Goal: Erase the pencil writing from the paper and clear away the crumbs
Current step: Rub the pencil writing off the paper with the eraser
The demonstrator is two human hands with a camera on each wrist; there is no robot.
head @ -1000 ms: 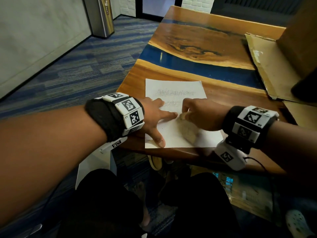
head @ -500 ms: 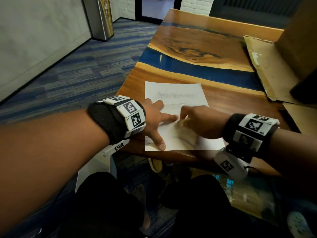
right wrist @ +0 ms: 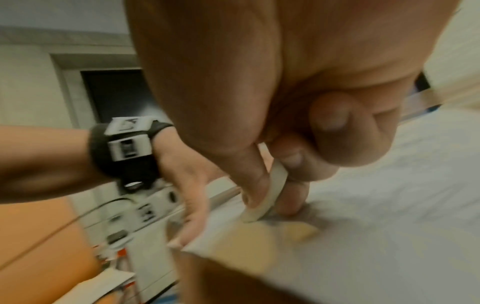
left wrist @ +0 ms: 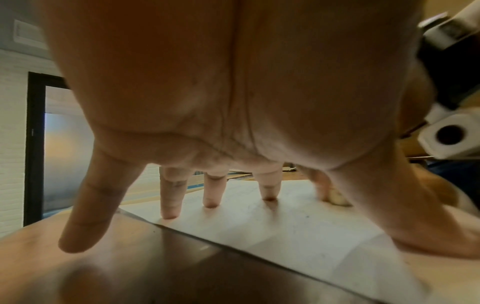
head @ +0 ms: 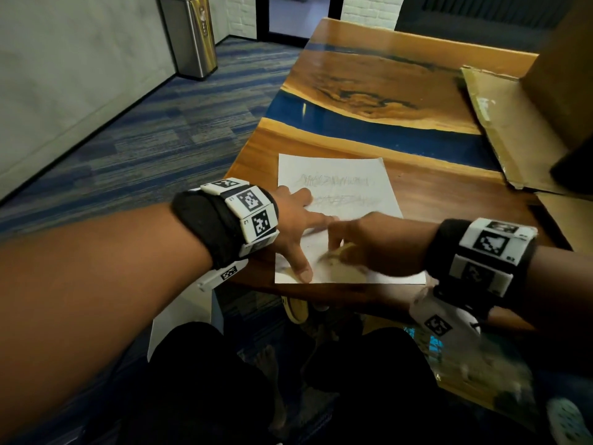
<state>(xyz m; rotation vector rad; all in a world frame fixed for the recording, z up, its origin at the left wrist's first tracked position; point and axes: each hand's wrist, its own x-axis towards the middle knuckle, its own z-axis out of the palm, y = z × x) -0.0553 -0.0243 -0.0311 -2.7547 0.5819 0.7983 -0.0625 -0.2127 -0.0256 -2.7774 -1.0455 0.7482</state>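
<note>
A white sheet of paper lies near the front edge of the wooden table, with two lines of grey pencil writing across its upper half. My left hand presses on the sheet's left side with spread, straight fingers. My right hand pinches a pale eraser between thumb and fingers, its tip on the paper's lower middle. That hand is blurred in the head view. The eraser also shows just beyond my left hand. I cannot make out any crumbs.
Flattened cardboard and a brown box crowd the table's right side. A blue resin strip crosses the table beyond the paper. Left of the table is striped carpet with a steel bin by the wall.
My right hand with the eraser has slid down the sheet towards the near edge, from beside the second line to the lower middle. My left hand stays pressed in place.
</note>
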